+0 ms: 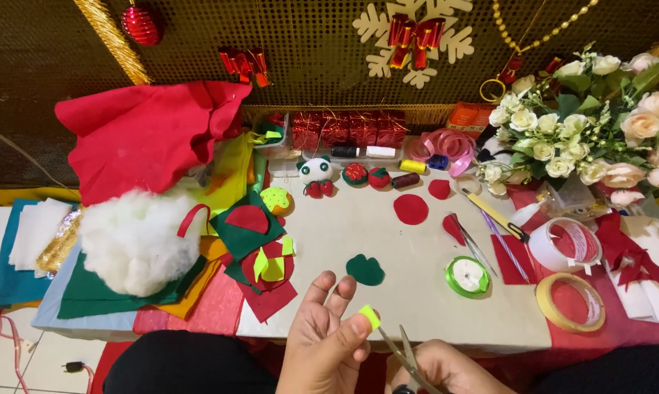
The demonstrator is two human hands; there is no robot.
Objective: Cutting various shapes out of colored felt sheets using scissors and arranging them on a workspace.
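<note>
Nearest the camera, at six o'clock, the left hand [328, 343] pinches a small yellow-green felt scrap [370, 317] between thumb and forefinger, the other fingers [342, 293] spread upward. Just at its four o'clock, the right hand [439, 371] grips a pair of scissors [403, 353], blades seemingly narrow and pointing at the scrap (the handles are cut off by the frame edge). Beyond, on the pale surface [388, 241], a dark green felt piece [365, 270] lies at twelve o'clock of the left hand, a green ribbon spool [467, 276] at two o'clock. Farther out, red felt circles [411, 209] and a white stuffing heap [134, 239] at ten o'clock; farthest, an artificial rose bouquet [599, 117] at one o'clock.
</note>
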